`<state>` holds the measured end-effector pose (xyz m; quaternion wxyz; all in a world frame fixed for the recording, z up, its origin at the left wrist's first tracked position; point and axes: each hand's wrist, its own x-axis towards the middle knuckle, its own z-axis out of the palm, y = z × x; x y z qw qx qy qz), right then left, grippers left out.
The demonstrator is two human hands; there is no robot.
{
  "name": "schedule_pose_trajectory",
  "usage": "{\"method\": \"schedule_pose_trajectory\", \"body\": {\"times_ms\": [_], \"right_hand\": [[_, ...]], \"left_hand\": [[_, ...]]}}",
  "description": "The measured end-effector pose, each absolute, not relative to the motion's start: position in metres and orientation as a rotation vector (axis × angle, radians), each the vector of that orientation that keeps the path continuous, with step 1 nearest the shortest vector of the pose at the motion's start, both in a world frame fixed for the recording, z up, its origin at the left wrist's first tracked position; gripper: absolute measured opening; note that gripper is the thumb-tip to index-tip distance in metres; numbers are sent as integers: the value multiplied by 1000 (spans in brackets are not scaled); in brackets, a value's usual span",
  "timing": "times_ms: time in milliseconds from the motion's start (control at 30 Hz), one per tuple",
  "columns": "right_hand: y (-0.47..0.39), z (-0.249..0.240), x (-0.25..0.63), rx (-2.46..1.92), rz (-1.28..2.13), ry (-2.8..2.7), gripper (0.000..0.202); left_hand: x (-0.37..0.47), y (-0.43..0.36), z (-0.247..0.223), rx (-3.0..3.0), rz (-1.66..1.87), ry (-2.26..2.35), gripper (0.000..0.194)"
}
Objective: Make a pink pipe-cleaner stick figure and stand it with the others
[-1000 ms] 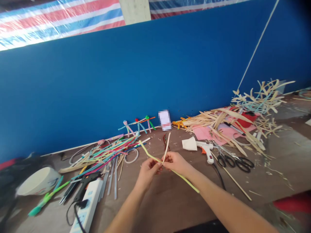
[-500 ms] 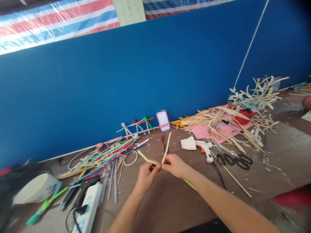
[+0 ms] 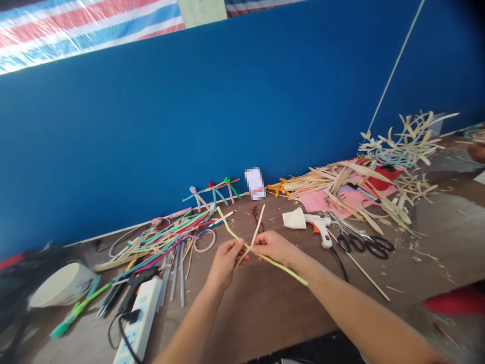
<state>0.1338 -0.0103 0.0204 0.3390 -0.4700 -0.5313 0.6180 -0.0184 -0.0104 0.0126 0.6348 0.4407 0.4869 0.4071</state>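
Observation:
Two pipe cleaners cross between my hands: a yellow pipe cleaner (image 3: 286,271) and a pale pinkish one (image 3: 259,220). My left hand (image 3: 226,257) pinches the yellow one just left of the crossing, and its upper end sticks up with a bend. On the other side, my right hand (image 3: 276,247) has thumb and fingers closed at the crossing; which strand it grips is partly hidden. The yellow tail runs down over my right wrist. Behind the crossing lies a dark red fuzzy strand (image 3: 255,215). Three small pipe-cleaner figures (image 3: 214,193) lean against the blue panel.
To the left are a heap of coloured pipe cleaners (image 3: 162,237), a white bowl (image 3: 68,288), a power strip (image 3: 138,318) and a black glue gun (image 3: 134,288). Rightward lie a white glue gun (image 3: 322,230), scissors (image 3: 366,245) and pale strips (image 3: 337,179). Another person's hand (image 3: 476,151) shows far right.
The yellow pipe cleaner's upper end has swung upward, and its tail now lies over my right wrist. The pale strand's lower end now shows below the crossing. The view has shifted slightly.

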Motion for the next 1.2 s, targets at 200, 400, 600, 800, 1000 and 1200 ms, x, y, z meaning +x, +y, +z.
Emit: {"method": "schedule_pose_trajectory", "body": {"times_ms": [200,400,600,800,1000,1200], "right_hand": [[-11,12,130,-1111,1642,-1332,6],[-13,12,128,-1070,1657,-1281,9],[-13,16,127,-1213,1677,-1188,6],[-14,11,125,-1212,1615,-1245,10],[-14,1,120,-1191,1544,-1202,17],[-12,5,124,-1195,1585,-1073,20]], "left_hand": [[-15,-12,12,922,932,1073,26],[-13,-12,13,807,900,1040,25],[-18,-15,16,948,888,1059,29],[-21,-17,14,1069,894,1074,29],[-17,-16,10,1164,898,1148,27],[-23,-20,5,1547,1188,1404,45]]}}
